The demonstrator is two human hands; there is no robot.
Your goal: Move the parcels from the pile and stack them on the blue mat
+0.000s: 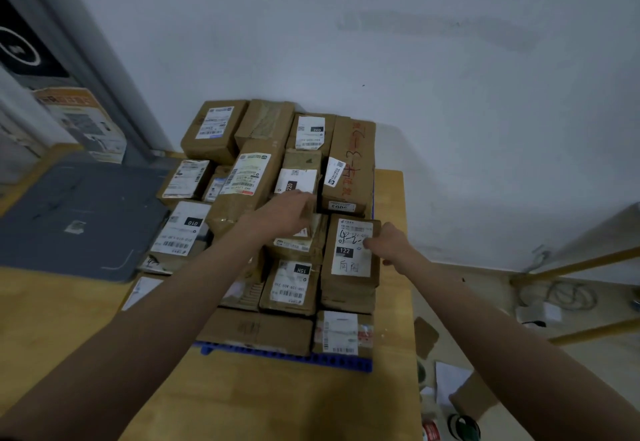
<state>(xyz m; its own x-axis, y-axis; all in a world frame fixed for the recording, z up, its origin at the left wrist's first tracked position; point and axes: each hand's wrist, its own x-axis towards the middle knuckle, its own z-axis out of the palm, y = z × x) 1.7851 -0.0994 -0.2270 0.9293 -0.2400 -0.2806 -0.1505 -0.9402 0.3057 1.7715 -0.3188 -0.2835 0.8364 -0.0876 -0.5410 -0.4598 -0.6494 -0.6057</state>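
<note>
Several brown cardboard parcels with white labels are stacked tightly on the blue mat (322, 360), which lies on a wooden table. My left hand (289, 214) reaches over the middle of the stack, its fingers curled over the far edge of a small brown parcel (300, 244). My right hand (389, 243) grips the right edge of the upright parcel labelled 122 (349, 267), thumb on its label. A tall parcel with red writing (353, 163) stands just behind.
A grey mat (79, 219) lies on the table to the left, with parcels overlapping its right edge. The white wall is right behind the stack. The table's right edge (408, 267) drops to a floor with cardboard scraps, cables and a tape roll (464, 426).
</note>
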